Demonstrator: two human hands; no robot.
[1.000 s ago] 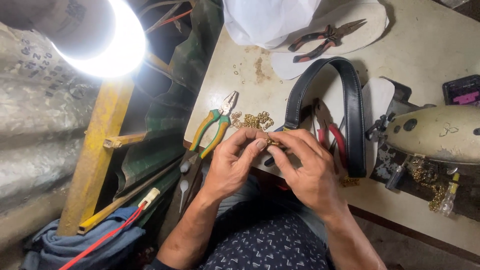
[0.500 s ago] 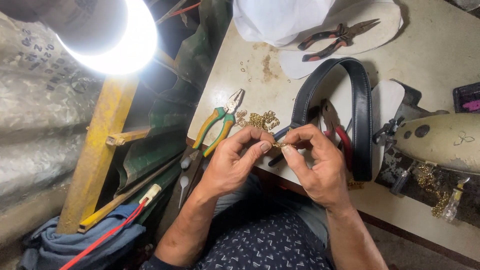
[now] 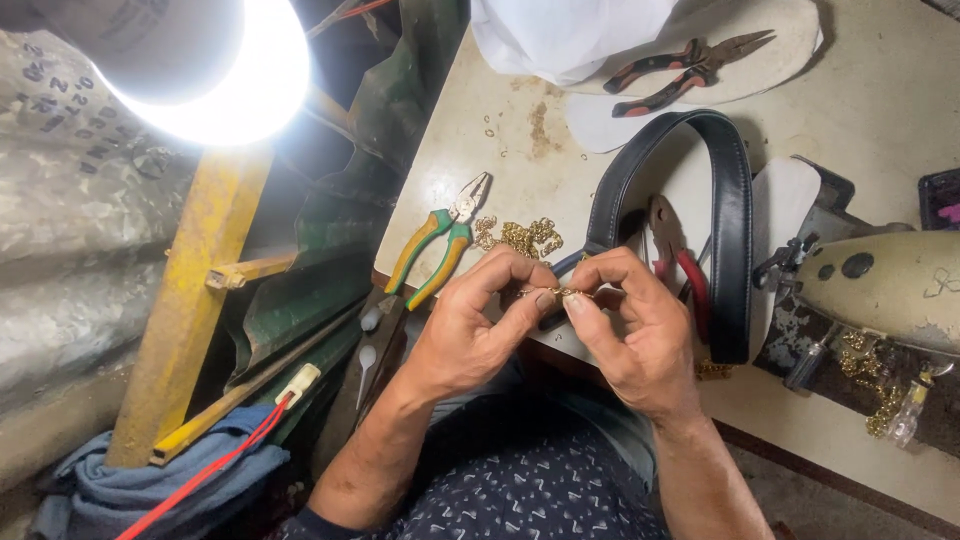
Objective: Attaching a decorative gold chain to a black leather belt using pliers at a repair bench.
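Observation:
My left hand (image 3: 478,325) and my right hand (image 3: 635,330) meet fingertip to fingertip over the table's near edge. Between their thumbs and forefingers they pinch a small gold chain link (image 3: 560,293). A little pile of gold chain (image 3: 520,237) lies on the table just beyond my left hand. Green-and-yellow pliers (image 3: 440,250) rest beside that pile at the table's left edge. A black leather strap (image 3: 735,200) arches over the table past my right hand, with red-handled pliers (image 3: 680,268) lying inside its curve.
A bright bulb (image 3: 225,75) glares at top left above a yellow wooden post (image 3: 195,300). Black-and-red pliers (image 3: 690,65) lie on a white insole at the back. A cream sewing machine (image 3: 890,285) stands at right, gold chain (image 3: 870,370) hanging below it. A red wire (image 3: 215,465) crosses blue cloth.
My hands have stayed together on the small link, shifting only slightly; the fingertips have worked it between them. The view has drifted a little.

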